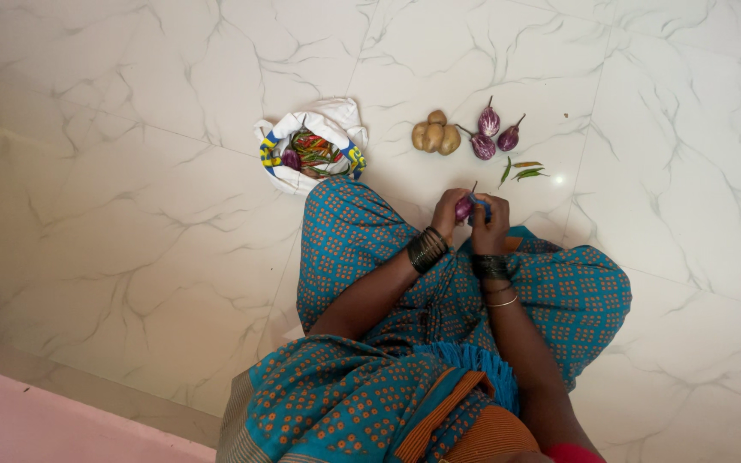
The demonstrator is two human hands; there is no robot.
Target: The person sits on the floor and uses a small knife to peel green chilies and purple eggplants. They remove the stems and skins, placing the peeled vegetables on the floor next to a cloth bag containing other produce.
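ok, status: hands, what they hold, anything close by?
Left hand and right hand both on one small purple eggplant. Potatoes, three eggplants, chillies just ahead. Bag off left.

White bag (pixel 329 116), potatoes (pixel 436 136), green chillies (pixel 522 171) on floor (pixel 130 171).

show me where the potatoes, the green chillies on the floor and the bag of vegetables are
potatoes (pixel 436 136): head view, on the middle of the brown cluster.
green chillies (pixel 525 171): head view, on the middle of the loose chillies.
bag of vegetables (pixel 334 112): head view, on its white upper rim.
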